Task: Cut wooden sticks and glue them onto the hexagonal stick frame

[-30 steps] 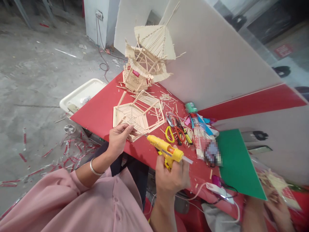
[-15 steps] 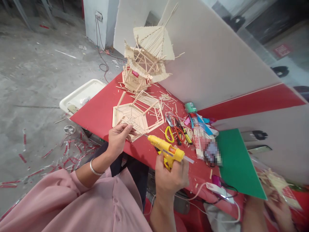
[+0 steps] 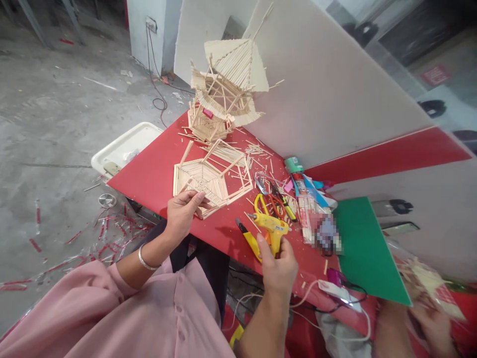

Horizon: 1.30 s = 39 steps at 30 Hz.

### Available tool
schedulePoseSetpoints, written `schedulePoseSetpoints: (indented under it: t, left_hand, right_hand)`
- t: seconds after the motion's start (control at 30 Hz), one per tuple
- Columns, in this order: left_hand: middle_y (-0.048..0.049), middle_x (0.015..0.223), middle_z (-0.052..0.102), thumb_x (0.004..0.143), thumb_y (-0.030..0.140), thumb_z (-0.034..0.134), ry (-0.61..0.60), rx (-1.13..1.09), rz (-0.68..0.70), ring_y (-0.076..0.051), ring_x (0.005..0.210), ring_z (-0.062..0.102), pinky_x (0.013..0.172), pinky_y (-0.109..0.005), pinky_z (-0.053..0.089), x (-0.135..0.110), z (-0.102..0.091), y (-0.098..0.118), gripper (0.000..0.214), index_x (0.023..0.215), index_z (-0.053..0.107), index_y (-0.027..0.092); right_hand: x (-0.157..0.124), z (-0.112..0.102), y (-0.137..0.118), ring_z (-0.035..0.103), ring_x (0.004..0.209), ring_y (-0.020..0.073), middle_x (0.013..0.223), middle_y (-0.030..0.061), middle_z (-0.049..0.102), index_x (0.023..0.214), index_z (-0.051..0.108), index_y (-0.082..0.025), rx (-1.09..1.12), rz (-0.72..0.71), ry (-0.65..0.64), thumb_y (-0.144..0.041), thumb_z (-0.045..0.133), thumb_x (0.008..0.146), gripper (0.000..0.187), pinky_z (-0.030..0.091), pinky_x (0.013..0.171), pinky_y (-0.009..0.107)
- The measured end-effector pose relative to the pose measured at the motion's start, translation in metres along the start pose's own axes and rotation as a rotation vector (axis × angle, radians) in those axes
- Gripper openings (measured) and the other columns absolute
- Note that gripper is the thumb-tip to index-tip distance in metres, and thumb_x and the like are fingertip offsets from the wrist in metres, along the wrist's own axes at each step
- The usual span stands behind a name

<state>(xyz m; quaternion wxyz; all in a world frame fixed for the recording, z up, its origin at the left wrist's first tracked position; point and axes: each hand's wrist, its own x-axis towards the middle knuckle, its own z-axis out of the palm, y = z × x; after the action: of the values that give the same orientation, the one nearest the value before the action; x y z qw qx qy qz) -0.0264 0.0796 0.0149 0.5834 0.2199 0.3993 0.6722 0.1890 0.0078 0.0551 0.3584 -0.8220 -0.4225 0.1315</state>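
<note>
In the head view, the left hand (image 3: 182, 211) pinches the near edge of a hexagonal stick frame (image 3: 201, 183), its grip closed on it between thumb and fingers; the fingers hide the exact stick. The frame lies on the red bench (image 3: 149, 174), its floor laid in a web pattern, with short posts rising around the rim.

The right hand (image 3: 279, 266) has its grip around the handle of a yellow glue gun (image 3: 266, 221), thumb on one side and fingers on the other. The nozzle points toward the frame but stands apart from it. Just beside the gun is a yellow-and-black tool (image 3: 252, 243); near it, farther in, are yellow-handled scissors (image 3: 261, 204).

Behind the frame, a tiered stick tower (image 3: 234, 69) stands at the far end of the bench, with loose sticks (image 3: 255, 149) scattered near its base. A green sheet (image 3: 368, 248) lies to the right, near a co-worker's hand (image 3: 432, 318), which is blurred.
</note>
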Motion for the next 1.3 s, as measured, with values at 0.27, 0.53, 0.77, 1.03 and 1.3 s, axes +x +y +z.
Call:
schedulePoseSetpoints:
  t: [0.27, 0.53, 0.77, 1.03, 1.3]
  left_hand:
    - [-0.0039, 0.063, 0.071, 0.071, 0.046, 0.080, -0.006, 0.022, -0.031, -0.009, 0.040, 0.057, 0.038, -0.020, 0.048, 0.000, 0.002, 0.003, 0.035, 0.065, 0.068, 0.014]
    - [-0.0036, 0.067, 0.071, 0.076, 0.043, 0.077, -0.023, 0.030, -0.002, -0.007, 0.043, 0.055, 0.038, -0.018, 0.046, 0.002, -0.003, -0.004, 0.031, 0.066, 0.068, 0.015]
    - [-0.0034, 0.068, 0.070, 0.077, 0.042, 0.076, -0.024, 0.037, 0.023, -0.008, 0.050, 0.058, 0.040, -0.017, 0.046, 0.002, -0.003, -0.005, 0.027, 0.074, 0.073, 0.016]
    - [-0.0018, 0.061, 0.066, 0.077, 0.048, 0.075, -0.059, 0.082, 0.010, -0.007, 0.042, 0.052, 0.040, -0.019, 0.045, 0.001, -0.005, -0.004, 0.034, 0.068, 0.070, 0.015]
    - [-0.0011, 0.072, 0.062, 0.078, 0.039, 0.077, 0.195, 0.433, 0.498, -0.012, 0.067, 0.056, 0.063, -0.023, 0.050, 0.006, -0.041, 0.011, 0.024, 0.068, 0.067, 0.020]
  right_hand:
    - [0.060, -0.018, 0.092, 0.056, 0.074, 0.0232, 0.076, 0.0067, 0.066, 0.078, 0.066, -0.018, -0.381, 0.102, -0.037, -0.068, 0.051, 0.069, 0.053, 0.044, 0.068, 0.032]
    - [0.067, -0.027, 0.100, 0.061, 0.091, 0.0402, 0.087, 0.0211, 0.068, 0.086, 0.072, -0.013, -0.564, 0.078, 0.239, -0.075, 0.058, 0.064, 0.066, 0.045, 0.080, 0.055]
    - [0.013, 0.022, 0.017, 0.065, 0.076, 0.0197, 0.089, 0.0107, 0.071, 0.093, 0.072, -0.015, 0.061, -0.372, 0.179, -0.051, 0.064, 0.083, 0.038, 0.054, 0.075, 0.035]
    - [-0.041, 0.084, -0.046, 0.063, 0.073, 0.0122, 0.102, 0.0073, 0.066, 0.096, 0.062, -0.019, 0.372, -0.439, -0.079, -0.040, 0.073, 0.082, 0.028, 0.052, 0.057, 0.022]
    - [-0.049, 0.107, -0.054, 0.062, 0.064, 0.0072, 0.121, 0.0128, 0.064, 0.087, 0.047, -0.020, 0.662, -0.170, -0.166, -0.044, 0.074, 0.077, 0.037, 0.049, 0.049, 0.018]
